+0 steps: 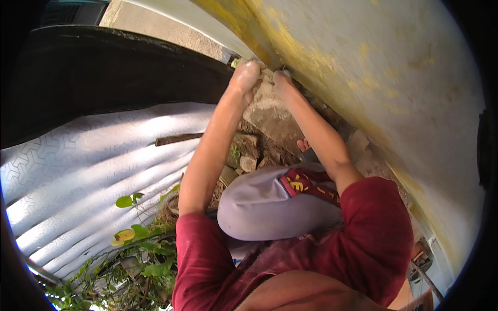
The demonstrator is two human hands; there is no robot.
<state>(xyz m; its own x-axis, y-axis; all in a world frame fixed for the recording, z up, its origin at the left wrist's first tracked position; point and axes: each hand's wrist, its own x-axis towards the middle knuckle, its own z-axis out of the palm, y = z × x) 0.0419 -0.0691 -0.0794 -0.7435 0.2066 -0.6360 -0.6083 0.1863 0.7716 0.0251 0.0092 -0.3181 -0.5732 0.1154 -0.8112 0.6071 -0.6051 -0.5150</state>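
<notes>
My left hand [247, 78], pale with dust, is closed in the corner where the yellow-stained wall [363, 72] meets a white edge. My right hand [281, 80] is closed just beside it, partly hidden at the wall's foot. Between and below them lies a rough, pale sandy lump of concrete or stone [270, 119]. What my fingers hold, if anything, is too small and hidden to make out.
A black panel [104, 75] and white corrugated sheeting [93, 181] stand on the left. Leafy plants [135, 259] grow at lower left. Rubble [248, 153] lies beside my bent knee and bare toes. A paved strip [161, 26] shows beyond the panel.
</notes>
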